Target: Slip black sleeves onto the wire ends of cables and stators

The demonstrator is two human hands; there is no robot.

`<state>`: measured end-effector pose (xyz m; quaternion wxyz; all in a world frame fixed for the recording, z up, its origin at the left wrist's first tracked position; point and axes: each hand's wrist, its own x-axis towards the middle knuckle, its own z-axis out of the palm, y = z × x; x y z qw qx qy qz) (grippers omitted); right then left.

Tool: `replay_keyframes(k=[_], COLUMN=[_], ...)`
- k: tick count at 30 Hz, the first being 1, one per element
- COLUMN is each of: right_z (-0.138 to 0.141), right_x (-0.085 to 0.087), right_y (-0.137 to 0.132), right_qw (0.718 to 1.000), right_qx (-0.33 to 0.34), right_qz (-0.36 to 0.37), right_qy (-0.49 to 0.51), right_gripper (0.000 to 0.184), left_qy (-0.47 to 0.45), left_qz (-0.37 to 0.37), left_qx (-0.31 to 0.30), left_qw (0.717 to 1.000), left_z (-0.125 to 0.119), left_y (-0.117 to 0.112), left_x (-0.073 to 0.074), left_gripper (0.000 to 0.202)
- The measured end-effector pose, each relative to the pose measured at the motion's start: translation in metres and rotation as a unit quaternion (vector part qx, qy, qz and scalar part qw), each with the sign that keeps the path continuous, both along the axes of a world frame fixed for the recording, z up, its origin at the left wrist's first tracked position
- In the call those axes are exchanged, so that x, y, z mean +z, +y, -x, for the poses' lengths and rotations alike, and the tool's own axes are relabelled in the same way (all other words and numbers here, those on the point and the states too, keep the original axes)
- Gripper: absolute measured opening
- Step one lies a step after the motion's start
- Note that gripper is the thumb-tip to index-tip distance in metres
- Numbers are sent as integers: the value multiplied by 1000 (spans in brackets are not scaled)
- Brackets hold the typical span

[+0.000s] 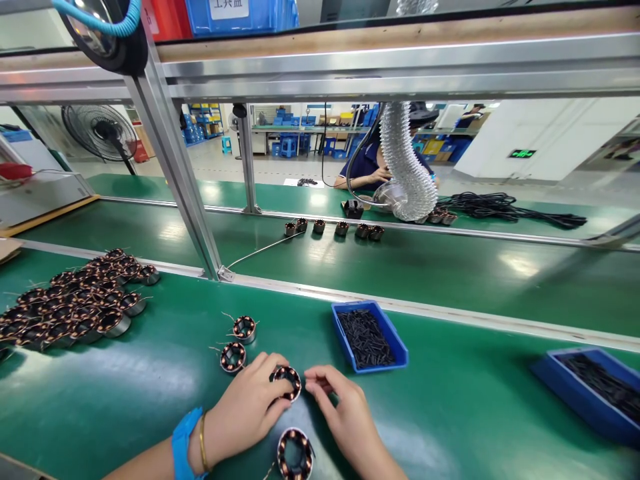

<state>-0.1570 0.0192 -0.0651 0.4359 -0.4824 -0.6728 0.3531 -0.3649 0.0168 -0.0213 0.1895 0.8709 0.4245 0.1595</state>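
Snugly, left hand fingers clamp the coil ring while right hand fingers pinch together beside it.

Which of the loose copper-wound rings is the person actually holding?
The ring gripped in the left hand, with the right hand beside it; the other rings lie on the green mat.
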Motion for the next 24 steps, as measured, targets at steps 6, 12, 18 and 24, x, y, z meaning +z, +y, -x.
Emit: replay_keyframes(k=[6,12,18,24], right_z=[-10,-6,-6,-25], right_x=[-7,-16,-14,-29], right_y=[-6,-20,-16,-8], right_qw=[1000,994,996,981], right_qx=[8,77,76,-37], right_qz=[-27,-76,-35,151], right_qy=[3,4,10,119], right_gripper=[27,25,28,41], left_qy=[-6,-16,-20,-54], left_qz=[9,11,13,32], left_qx=[4,23,53,14], left_qw=[1000,1000,998,998], left_z=[1,0,-1,20], left_y=[0,-5,-4,-4], left_x=[-3,-6,-8,19], left_gripper=[11,8,5,19])
